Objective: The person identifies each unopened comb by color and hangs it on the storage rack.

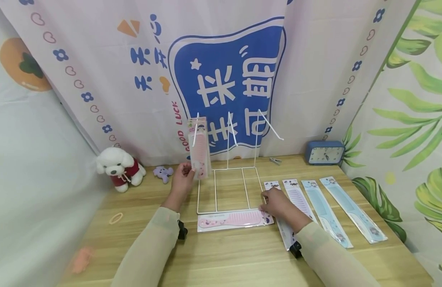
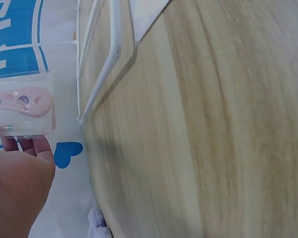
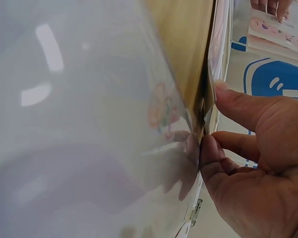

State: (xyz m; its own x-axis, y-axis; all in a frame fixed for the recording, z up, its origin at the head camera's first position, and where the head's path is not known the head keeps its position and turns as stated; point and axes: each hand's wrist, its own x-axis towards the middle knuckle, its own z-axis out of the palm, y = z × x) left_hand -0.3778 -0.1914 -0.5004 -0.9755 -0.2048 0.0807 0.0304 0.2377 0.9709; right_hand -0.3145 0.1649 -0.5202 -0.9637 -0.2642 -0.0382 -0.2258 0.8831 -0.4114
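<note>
A white wire rack point(image 1: 232, 169) with three upward-slanting hooks stands on the table. Several pink comb packages point(image 1: 198, 149) hang from its left hook. My left hand point(image 1: 183, 179) pinches their lower end, thumb in front and fingers behind in the left wrist view. Another pink comb package point(image 1: 228, 220) lies flat along the rack's front edge. At that package's right end, my right hand point(image 1: 278, 203) has thumb and fingertips on its edge. My right forearm crosses over a purple comb package point(image 1: 286, 235), which fills much of the right wrist view.
A second purple comb package point(image 1: 298, 199) and two blue comb packages point(image 1: 325, 211) point(image 1: 354, 209) lie at right. A blue clock point(image 1: 325, 153) and metal clip point(image 1: 275, 160) sit behind. Left are a plush dog point(image 1: 120, 167), purple toy point(image 1: 163, 173), hair tie point(image 1: 115, 218) and pink object point(image 1: 82, 260).
</note>
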